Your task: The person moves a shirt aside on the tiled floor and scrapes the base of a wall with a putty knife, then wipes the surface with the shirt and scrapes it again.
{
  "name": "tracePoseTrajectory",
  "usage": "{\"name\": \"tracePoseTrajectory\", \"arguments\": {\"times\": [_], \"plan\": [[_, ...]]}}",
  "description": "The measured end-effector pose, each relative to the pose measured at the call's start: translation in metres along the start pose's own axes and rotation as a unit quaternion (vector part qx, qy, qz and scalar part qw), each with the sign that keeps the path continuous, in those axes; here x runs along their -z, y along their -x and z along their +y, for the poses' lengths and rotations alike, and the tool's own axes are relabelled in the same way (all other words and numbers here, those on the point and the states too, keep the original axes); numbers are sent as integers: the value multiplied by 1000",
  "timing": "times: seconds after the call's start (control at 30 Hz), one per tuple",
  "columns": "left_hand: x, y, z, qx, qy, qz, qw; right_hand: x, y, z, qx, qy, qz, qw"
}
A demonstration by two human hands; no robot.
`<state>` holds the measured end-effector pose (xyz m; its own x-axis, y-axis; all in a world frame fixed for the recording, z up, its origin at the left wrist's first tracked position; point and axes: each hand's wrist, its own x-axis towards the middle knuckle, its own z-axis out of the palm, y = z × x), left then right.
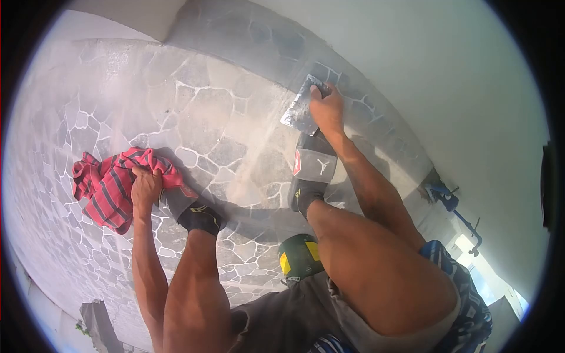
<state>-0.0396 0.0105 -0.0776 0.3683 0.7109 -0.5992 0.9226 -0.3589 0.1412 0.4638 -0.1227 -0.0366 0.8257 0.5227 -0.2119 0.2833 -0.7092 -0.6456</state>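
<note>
My left hand (146, 187) grips a crumpled red cloth (109, 191) with dark stripes, its fingers curled into the fabric. The cloth lies bunched over the front of my left foot and on the stone-patterned floor (206, 120). In my right hand (328, 110) is a flat, paint-smeared trowel (301, 113), roughly rectangular, with the fingers closed at its upper right side. Its blade is just ahead of my right foot, which wears a grey slide sandal (318, 166) over a dark sock.
A dark green container (300, 254) with yellow labels stands between my legs. To the right rises a pale wall (465, 82), with a blue tap or valve (445, 199) low along it. A grey block (99, 323) is at lower left.
</note>
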Motion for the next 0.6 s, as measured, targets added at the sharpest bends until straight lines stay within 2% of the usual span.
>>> {"name": "tracePoseTrajectory", "arguments": {"times": [0.03, 0.07, 0.17, 0.23, 0.3, 0.33, 0.37, 0.43, 0.47, 0.53, 0.57, 0.6], "plan": [[2, 2, 2, 0, 0, -12, 1000, -6, -2, 0, -9, 0, 8, 1000], [0, 2, -1, -1, -5, -20, 1000, -6, -6, -7, -38, -17, -25, 999], [7, -3, -4, -19, -28, -16, 999, -13, 2, 17, -20, -11, 37, 999], [15, 4, 17, 41, 15, 7, 999, -15, 10, 29, -18, -18, 38, 999], [17, 5, 18, 47, 39, 9, 998, -14, 18, 15, -39, -29, 38, 998], [17, 4, 18, 59, 45, 1, 997, -2, 9, -7, -49, 5, -36, 998], [16, 4, 15, 64, 48, -8, 997, -2, 10, -1, -47, -6, -37, 998], [11, 1, 4, 14, 3, -15, 1000, -6, -2, -1, -22, -36, -30, 999], [17, 5, 14, 30, 28, 1, 999, -6, -3, 5, -21, 21, 49, 998], [15, 5, 15, 47, 46, 10, 998, 20, -15, 13, -38, -34, 25, 998], [8, 4, 7, 30, 39, 4, 999, 29, -12, 15, -53, -58, 10, 997], [1, 1, -2, 13, 31, -2, 999, 24, -19, 19, -28, -34, 33, 998]]}}
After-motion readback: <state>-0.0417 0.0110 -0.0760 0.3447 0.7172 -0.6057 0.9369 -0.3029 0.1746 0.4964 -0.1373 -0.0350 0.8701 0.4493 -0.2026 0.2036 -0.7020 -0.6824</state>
